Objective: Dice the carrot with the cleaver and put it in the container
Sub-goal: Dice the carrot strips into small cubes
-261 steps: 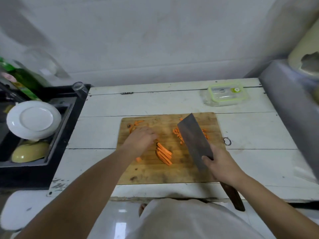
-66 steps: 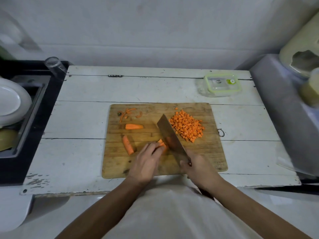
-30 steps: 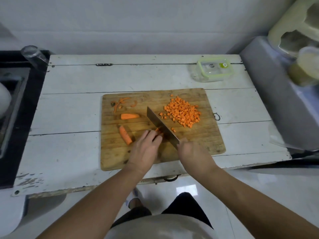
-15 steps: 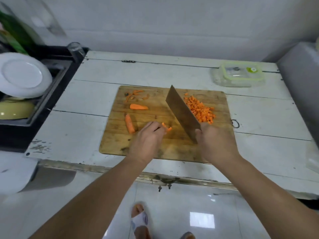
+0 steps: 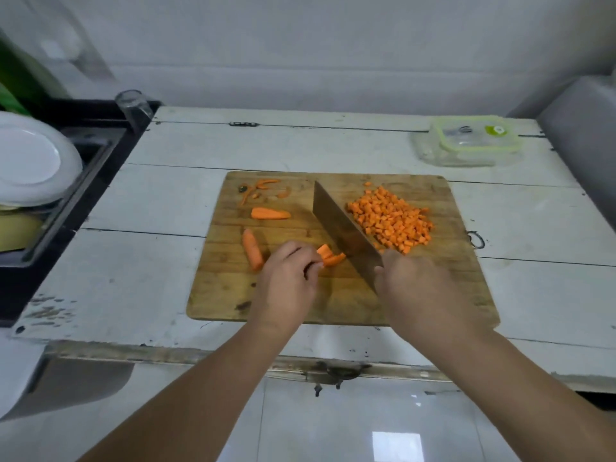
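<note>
A wooden cutting board (image 5: 450,281) lies on the white table (image 5: 166,201). My right hand (image 5: 416,288) grips the cleaver (image 5: 343,231), its blade resting on the board just right of a few carrot strips (image 5: 328,256). My left hand (image 5: 286,281) holds those strips down with curled fingers. A heap of diced carrot (image 5: 391,220) sits right of the blade. Two larger carrot pieces (image 5: 270,214) (image 5: 252,249) lie on the board's left part. The clear container with a green-rimmed lid (image 5: 470,143) stands at the table's far right, lid on.
Carrot peelings (image 5: 258,190) lie at the board's far left corner. A black sink (image 5: 66,181) on the left holds a white plate (image 5: 30,161) and a yellow bowl (image 5: 16,228); a glass (image 5: 133,106) stands on its rim. A grey block (image 5: 583,128) borders the table's right.
The cleaver has come down from a raised tilt onto the board beside the carrot strips. My left hand stays on the strips. The camera view shifted slightly.
</note>
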`<action>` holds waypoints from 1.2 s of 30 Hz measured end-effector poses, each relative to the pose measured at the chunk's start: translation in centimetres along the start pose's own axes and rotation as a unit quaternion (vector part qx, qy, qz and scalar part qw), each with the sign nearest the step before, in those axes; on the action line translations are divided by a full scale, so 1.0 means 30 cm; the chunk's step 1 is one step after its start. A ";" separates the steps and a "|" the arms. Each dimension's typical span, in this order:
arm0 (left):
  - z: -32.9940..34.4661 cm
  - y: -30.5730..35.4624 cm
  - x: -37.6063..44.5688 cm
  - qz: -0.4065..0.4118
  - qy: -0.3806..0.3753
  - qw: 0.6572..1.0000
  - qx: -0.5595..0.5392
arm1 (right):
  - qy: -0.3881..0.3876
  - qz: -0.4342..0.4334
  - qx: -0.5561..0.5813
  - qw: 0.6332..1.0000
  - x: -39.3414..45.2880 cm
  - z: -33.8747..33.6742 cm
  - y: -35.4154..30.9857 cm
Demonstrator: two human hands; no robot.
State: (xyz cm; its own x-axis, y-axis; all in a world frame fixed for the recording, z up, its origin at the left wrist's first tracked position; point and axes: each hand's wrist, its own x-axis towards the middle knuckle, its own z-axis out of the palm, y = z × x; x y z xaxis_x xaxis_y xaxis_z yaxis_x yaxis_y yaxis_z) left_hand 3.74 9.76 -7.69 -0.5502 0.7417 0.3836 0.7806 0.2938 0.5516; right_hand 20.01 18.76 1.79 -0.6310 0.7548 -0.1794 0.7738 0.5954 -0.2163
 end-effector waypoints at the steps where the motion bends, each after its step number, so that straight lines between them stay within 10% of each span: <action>1: -0.001 0.005 0.002 0.005 0.001 1.000 -0.001 | -0.001 -0.001 0.002 1.000 -0.010 0.002 -0.013; 36: -0.015 0.037 0.009 -0.003 -0.053 0.999 -0.010 | 0.008 -0.003 -0.064 0.998 -0.088 -0.014 -0.054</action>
State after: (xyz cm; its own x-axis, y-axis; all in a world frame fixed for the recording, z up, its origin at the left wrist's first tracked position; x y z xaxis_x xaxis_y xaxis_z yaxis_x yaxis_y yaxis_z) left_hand 4.34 10.02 -6.64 -0.5198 0.8000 0.2997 0.7708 0.2878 0.5684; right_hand 20.43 15.91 3.01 -0.6347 0.7554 -0.1629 0.7721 0.6286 -0.0933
